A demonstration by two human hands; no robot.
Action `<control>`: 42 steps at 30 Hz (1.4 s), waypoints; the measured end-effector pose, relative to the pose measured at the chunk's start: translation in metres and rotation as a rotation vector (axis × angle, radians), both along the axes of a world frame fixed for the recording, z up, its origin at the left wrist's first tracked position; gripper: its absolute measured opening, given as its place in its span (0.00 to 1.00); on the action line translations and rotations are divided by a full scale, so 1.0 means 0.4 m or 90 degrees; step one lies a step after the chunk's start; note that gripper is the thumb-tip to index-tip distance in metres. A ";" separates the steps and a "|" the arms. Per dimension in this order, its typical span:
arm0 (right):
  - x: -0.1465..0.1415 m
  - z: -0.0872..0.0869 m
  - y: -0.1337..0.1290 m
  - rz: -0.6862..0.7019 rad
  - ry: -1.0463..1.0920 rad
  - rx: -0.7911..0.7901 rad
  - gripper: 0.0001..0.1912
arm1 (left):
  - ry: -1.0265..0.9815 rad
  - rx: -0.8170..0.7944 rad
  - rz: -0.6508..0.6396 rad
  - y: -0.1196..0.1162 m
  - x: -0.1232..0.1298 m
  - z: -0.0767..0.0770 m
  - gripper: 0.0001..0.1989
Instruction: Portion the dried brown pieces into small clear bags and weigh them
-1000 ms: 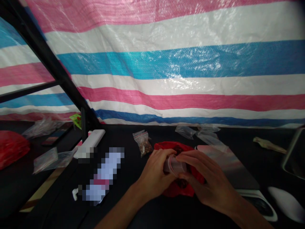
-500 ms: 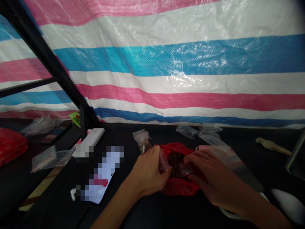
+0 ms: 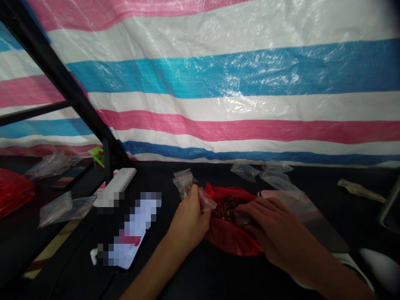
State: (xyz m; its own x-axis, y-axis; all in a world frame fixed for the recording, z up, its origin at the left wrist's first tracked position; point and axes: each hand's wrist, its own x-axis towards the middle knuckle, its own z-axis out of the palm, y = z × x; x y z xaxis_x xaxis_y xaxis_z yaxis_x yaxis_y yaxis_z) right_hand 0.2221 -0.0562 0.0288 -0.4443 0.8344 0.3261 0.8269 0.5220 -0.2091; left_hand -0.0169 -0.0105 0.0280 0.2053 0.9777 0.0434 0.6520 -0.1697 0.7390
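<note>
A small clear zip bag is pinched by its top in my left hand, at the left edge of a red plastic bag. The red bag lies open and holds small brown pieces. My right hand is over its right side, fingers closed round something clear and shiny, perhaps plastic, that I cannot make out. Just behind my left hand lie filled zip bags with brown contents.
At the left are a lit phone, a white box, a white earbud, clear bags and another red bag. Clear bags lie behind; a white mouse-like object is at right.
My left hand has moved a little left with the clear zip bag, away from the brown pieces. More of the red bag's left side shows. My right hand has barely moved.
</note>
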 end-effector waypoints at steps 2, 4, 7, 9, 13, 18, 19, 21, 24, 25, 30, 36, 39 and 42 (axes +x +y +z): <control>-0.012 -0.008 -0.002 0.001 0.011 -0.015 0.17 | -0.124 -0.017 -0.003 -0.001 0.008 -0.004 0.10; -0.018 -0.018 -0.002 -0.008 0.010 -0.013 0.18 | -0.230 -0.013 -0.006 -0.003 0.015 -0.005 0.10; -0.014 -0.029 0.000 -0.030 -0.017 -0.007 0.22 | -0.304 0.065 0.000 -0.007 0.018 -0.001 0.06; -0.007 -0.029 0.003 -0.042 -0.042 0.007 0.25 | -0.290 0.132 0.020 -0.011 0.014 0.006 0.03; 0.003 -0.022 0.008 -0.066 -0.078 0.062 0.29 | -0.111 0.096 0.118 -0.018 0.003 0.020 0.05; -0.005 -0.038 0.012 -0.060 -0.068 0.086 0.19 | -0.057 -0.058 0.099 -0.026 0.017 0.006 0.08; -0.010 -0.045 0.013 -0.055 -0.052 0.082 0.17 | -0.097 -0.058 0.083 -0.030 0.024 0.000 0.09; -0.021 -0.056 0.014 -0.052 -0.020 0.069 0.14 | -0.187 -0.054 0.057 -0.037 0.039 -0.013 0.11; -0.036 -0.062 0.013 -0.053 0.020 0.057 0.15 | -0.283 -0.054 0.058 -0.044 0.055 -0.033 0.12; -0.040 -0.061 0.012 -0.052 0.032 0.053 0.15 | -0.307 -0.052 0.066 -0.045 0.058 -0.039 0.12; -0.050 -0.056 0.008 -0.058 0.065 0.034 0.17 | -0.463 -0.074 0.079 -0.034 0.062 -0.056 0.08; -0.060 -0.059 0.006 -0.078 0.052 0.058 0.16 | -0.483 -0.041 0.092 -0.020 0.067 -0.062 0.06; -0.052 -0.048 0.007 -0.081 0.031 0.065 0.22 | -0.459 0.005 0.123 -0.022 0.064 -0.057 0.06; -0.026 -0.034 0.009 -0.090 -0.004 0.075 0.30 | -0.344 0.056 0.174 -0.028 0.050 -0.044 0.03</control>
